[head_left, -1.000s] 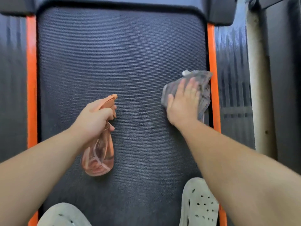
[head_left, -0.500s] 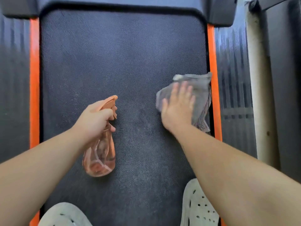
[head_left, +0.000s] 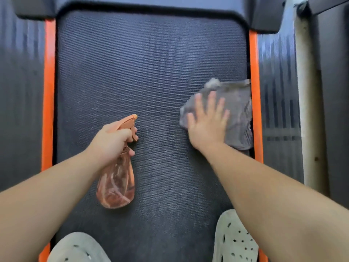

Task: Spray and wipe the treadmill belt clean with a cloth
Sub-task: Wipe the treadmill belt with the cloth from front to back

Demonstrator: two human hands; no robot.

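On the treadmill belt [head_left: 151, 72], right hand [head_left: 207, 125] presses flat, fingers spread, on the grey cloth [head_left: 238, 110]; left hand [head_left: 111, 140] grips the orange spray bottle [head_left: 117, 182].

Under both hands, dark grey rubber treadmill belt [head_left: 151, 72]: fine dotted weave, paler hazy patches btwn them. In left hand [head_left: 111, 140], translucent peach-orange plastic spray bottle [head_left: 117, 186] w/ opaque orange trigger. Under right hand [head_left: 207, 123], mid-grey crumpled cloth [head_left: 238, 110]. Outside each hand, bright orange edge strips [head_left: 49, 91]. Below wrists, off-white foam clogs [head_left: 234, 241], dark holes.
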